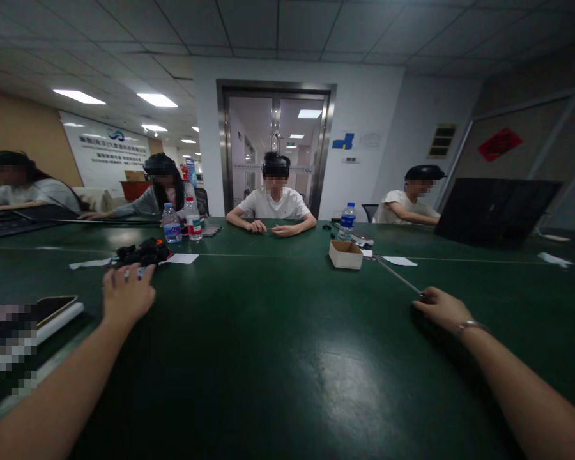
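Note:
My left hand point(127, 295) reaches out over the dark green table point(278, 358), fingers stretched toward a pile of black gear point(141, 253) with an orange spot; it holds nothing I can see. My right hand point(441, 308), with a bracelet at the wrist, rests on the table with fingers closed on the near end of a thin grey rod point(395, 275). The rod runs up and left toward a small open cardboard box point(345, 254).
A phone on a white slab point(57, 310) lies near left. White paper slips point(182, 259) and water bottles point(171, 223) stand further back. A black laptop point(496, 211) is at the right. Several people sit around the far side.

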The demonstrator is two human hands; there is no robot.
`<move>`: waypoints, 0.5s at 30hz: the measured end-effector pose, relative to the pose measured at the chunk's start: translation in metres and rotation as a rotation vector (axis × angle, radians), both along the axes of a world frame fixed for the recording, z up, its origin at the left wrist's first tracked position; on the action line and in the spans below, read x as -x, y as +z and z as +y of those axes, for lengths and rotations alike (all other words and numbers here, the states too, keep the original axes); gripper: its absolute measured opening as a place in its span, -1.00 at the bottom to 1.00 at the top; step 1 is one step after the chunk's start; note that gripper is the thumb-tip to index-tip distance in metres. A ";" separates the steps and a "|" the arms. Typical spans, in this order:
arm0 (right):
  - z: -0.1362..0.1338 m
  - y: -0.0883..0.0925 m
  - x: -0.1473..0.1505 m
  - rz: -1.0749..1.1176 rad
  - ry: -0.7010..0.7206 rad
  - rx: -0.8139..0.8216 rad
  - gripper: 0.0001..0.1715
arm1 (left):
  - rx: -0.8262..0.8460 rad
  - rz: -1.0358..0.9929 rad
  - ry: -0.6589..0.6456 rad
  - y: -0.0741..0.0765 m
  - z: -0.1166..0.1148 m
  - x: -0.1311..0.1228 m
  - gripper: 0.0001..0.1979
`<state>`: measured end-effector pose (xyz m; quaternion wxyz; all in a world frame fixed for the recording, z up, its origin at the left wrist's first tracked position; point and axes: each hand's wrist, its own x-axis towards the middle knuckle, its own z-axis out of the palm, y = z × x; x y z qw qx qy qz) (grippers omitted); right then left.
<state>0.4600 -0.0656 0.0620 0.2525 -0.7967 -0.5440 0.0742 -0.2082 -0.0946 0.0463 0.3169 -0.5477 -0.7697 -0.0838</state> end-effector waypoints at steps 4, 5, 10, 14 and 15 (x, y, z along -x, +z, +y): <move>-0.028 0.001 -0.040 0.160 -0.139 -0.059 -0.78 | -0.029 -0.148 0.185 -0.003 -0.016 0.050 -0.44; -0.032 0.002 -0.042 0.198 -0.155 -0.064 -0.78 | -0.009 -0.181 0.184 -0.004 -0.016 0.053 -0.44; -0.041 0.014 -0.023 0.280 -0.189 0.023 -0.82 | 0.185 -0.380 0.218 0.003 -0.010 0.049 -0.47; -0.056 0.017 0.005 0.038 -0.178 -0.268 -0.73 | 0.247 -0.436 0.207 0.008 -0.012 0.047 -0.51; -0.060 0.017 0.010 -0.032 -0.174 -0.327 -0.69 | 0.249 -0.424 0.202 0.009 -0.013 0.047 -0.52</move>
